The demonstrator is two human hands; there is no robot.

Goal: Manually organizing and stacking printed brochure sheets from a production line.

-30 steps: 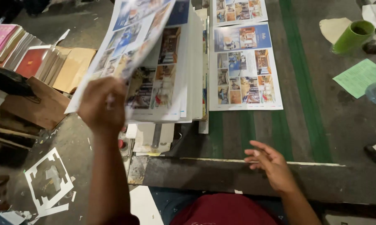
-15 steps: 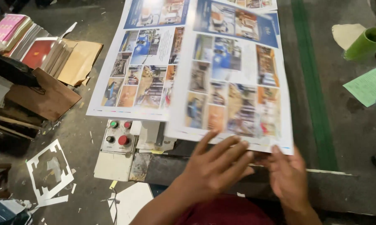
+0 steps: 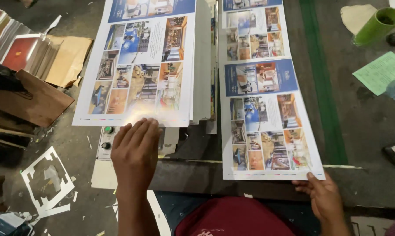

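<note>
A tall stack of glossy printed sheets [image 3: 140, 74] with photo collages sits at the left, overhanging the machine edge. My left hand [image 3: 135, 150] lies flat with fingers spread on the stack's near edge. To the right, a single long printed sheet [image 3: 263, 109] lies on the dark table [image 3: 363, 131]. My right hand [image 3: 322, 194] pinches the near right corner of that sheet at the table's front edge.
A control box with round buttons [image 3: 105, 137] sits under the stack. Brown cardboard and stacked books [image 3: 27, 57] are at the left. A green cup [image 3: 376, 26], a green paper [image 3: 381, 72] and a green stripe [image 3: 322, 78] lie at the right. White paper scraps [image 3: 46, 181] litter the floor.
The sheet that both hands held near the middle is now laid at the right. My left hand has moved left onto the stack; my right hand holds the sheet's corner.
</note>
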